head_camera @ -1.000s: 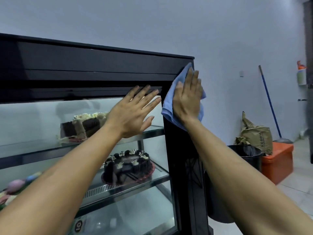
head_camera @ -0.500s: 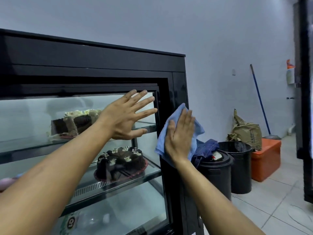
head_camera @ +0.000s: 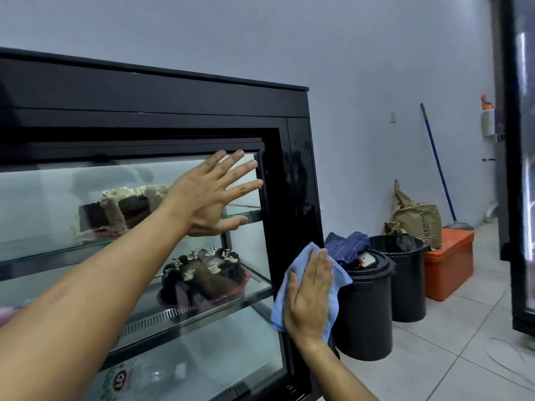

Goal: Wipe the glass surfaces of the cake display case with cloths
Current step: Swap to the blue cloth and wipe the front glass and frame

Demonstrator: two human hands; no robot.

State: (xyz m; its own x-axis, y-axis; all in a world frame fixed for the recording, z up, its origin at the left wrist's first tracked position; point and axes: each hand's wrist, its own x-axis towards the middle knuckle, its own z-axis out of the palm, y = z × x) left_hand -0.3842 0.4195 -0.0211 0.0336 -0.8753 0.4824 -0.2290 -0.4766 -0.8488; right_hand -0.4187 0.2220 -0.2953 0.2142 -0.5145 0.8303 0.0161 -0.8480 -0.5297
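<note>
The right hand (head_camera: pixel 308 296) presses the cloth (head_camera: pixel 304 287) flat-fingered against the case (head_camera: pixel 301 198) corner post, fingertips pointing up. The post runs vertically with unwiped length below, so the stroke probably continues downward. The left hand (head_camera: pixel 208 195), fingers spread and holding nothing, rests on the case's glass (head_camera: pixel 58 204), farther from the cloth.

Left hand (head_camera: pixel 211 198) is flat on the glass door of the cake display case (head_camera: pixel 162 102), fingers spread, up near the top right corner of the pane. Right hand (head_camera: pixel 309 296) presses a blue cloth (head_camera: pixel 289 273) against the shiny black right side of the case, fingers straight and together. Inside, a cream-topped cake (head_camera: pixel 121 206) sits on the upper shelf and a chocolate cake (head_camera: pixel 202 273) on the one below. Off to the right are two black bins (head_camera: pixel 376 308), jeans (head_camera: pixel 347 246) on the nearer lid, an orange box (head_camera: pixel 448 270), a brown bag (head_camera: pixel 417 221), and a broom (head_camera: pixel 437 166) leaning on the wall.
</note>
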